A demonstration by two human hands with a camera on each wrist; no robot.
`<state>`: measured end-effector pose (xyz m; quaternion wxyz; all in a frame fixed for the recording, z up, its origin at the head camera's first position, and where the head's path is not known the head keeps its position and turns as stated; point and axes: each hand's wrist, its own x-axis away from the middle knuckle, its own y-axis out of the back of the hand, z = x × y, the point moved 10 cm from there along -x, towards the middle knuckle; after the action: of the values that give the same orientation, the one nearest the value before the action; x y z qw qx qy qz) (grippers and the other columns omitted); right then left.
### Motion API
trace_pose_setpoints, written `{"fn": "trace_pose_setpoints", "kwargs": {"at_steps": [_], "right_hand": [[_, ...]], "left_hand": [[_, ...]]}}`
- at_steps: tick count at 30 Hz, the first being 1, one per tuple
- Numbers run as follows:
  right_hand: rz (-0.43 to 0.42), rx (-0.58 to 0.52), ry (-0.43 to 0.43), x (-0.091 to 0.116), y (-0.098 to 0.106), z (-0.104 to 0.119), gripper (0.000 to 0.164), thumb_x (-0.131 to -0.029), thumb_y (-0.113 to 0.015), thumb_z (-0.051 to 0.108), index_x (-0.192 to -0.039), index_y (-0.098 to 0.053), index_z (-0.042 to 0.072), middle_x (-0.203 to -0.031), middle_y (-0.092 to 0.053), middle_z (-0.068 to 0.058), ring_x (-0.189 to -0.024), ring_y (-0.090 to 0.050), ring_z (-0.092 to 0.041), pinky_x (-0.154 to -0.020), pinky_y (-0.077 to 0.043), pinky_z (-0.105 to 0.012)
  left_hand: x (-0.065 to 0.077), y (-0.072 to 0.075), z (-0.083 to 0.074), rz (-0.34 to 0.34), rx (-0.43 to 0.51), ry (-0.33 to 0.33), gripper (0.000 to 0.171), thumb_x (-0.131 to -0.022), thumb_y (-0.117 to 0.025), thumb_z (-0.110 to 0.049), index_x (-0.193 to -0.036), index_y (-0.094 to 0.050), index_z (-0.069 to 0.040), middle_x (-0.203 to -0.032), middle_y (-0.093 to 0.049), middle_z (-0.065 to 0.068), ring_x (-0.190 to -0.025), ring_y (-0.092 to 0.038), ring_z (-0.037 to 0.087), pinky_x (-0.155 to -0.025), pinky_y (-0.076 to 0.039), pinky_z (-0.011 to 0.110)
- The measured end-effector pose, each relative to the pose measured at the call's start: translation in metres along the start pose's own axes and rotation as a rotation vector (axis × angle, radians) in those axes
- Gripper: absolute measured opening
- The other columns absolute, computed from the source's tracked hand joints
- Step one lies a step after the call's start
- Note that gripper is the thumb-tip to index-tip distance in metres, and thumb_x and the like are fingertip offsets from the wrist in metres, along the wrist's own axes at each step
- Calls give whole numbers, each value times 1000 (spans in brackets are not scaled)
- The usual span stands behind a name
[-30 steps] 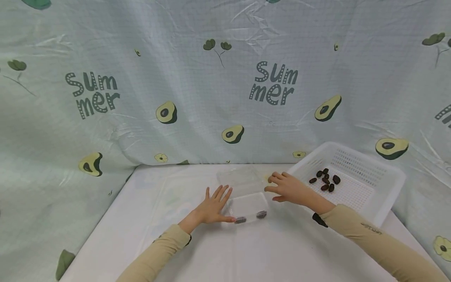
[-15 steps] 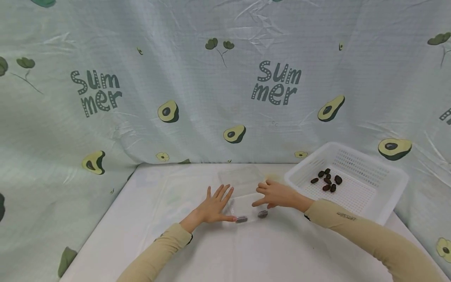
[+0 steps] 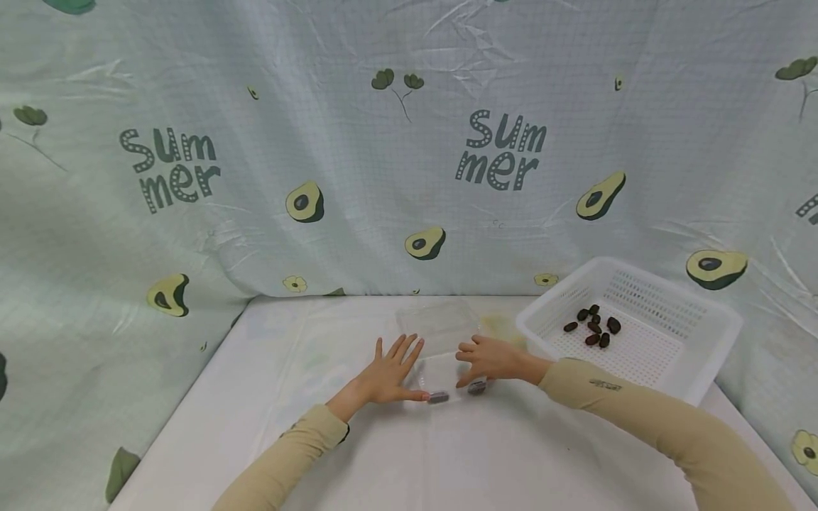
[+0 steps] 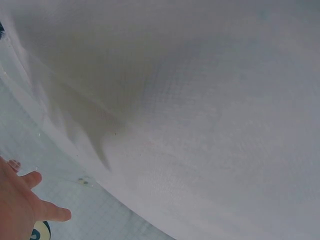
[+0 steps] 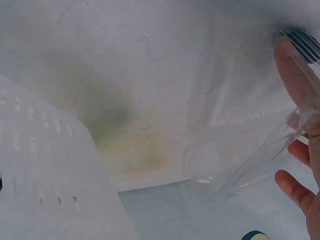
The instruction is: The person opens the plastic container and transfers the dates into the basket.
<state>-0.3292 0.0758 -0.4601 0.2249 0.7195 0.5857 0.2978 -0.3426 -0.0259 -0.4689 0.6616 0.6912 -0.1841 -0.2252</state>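
A clear plastic box [image 3: 441,372] lies in the middle of the table, its clear lid [image 3: 434,319] folded back behind it. Two dark greyish, striped-looking pieces show at its front, the left one [image 3: 438,397] and the right one [image 3: 476,387]. My left hand [image 3: 383,376] spreads its fingers along the box's left side, thumb at the left piece. Over the right side is my right hand [image 3: 488,357], thumb reaching to the right piece. In the right wrist view clear plastic crosses my right hand [image 5: 312,145], and the thumb meets the striped piece [image 5: 302,46].
A white perforated basket [image 3: 709,312] stands at the right, holding several dark brown dates [image 3: 594,328]. A patterned cloth [image 3: 358,163] hangs along the table's far edge. The white table [image 3: 358,454] stretches in front of the box.
My right hand has moved left and down, from beside the basket onto the right side of the box. My left hand stays where it was.
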Motion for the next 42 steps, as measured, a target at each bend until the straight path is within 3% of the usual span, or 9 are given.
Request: {"fn": "trace_pose_setpoints", "kwargs": {"at_steps": [6, 17, 24, 32, 42], "right_hand": [[25, -19, 14, -5, -5, 3, 52, -68, -70, 44, -114, -48, 54, -115, -53, 8, -105, -50, -13, -79, -46, -32], [-38, -13, 6, -7, -6, 4, 30, -73, -65, 46, -102, -56, 49, -109, -54, 8, -97, -49, -12, -73, -44, -30], [-51, -31, -14, -6, -7, 2, 26, -74, -64, 46, -99, -58, 49, -108, -54, 9, -94, -47, -11, -71, -44, -29], [-112, -47, -43, 0, -2, -4, 22, -71, -71, 40, -90, -61, 43, -101, -55, 8, -91, -47, -13, -69, -44, -29], [-187, -34, -113, 21, 12, -22, 19, -73, -72, 29, -84, -59, 37, -99, -55, 5, -86, -44, -13, -60, -33, -25]], "left_hand": [[0, -2, 1, 10, -1, 11, 101, -75, -32, -76, -145, -2, -10, -150, -8, 15, -138, -11, 35, -98, -11, 67], [-1, -4, 2, 14, -17, 26, 99, -76, -34, -74, -145, -5, -9, -151, -6, 13, -138, -10, 34, -98, -11, 67], [-1, -4, 1, 10, -20, 26, 100, -76, -33, -75, -145, -5, -9, -151, -7, 13, -138, -10, 34, -98, -11, 67], [-2, -5, 1, 9, -33, 29, 99, -76, -33, -74, -145, -4, -10, -151, -7, 13, -138, -10, 33, -99, -11, 67], [-2, -7, 1, 17, -27, 34, 98, -77, -39, -71, -145, 0, -12, -151, -6, 13, -138, -9, 33, -99, -10, 66]]}}
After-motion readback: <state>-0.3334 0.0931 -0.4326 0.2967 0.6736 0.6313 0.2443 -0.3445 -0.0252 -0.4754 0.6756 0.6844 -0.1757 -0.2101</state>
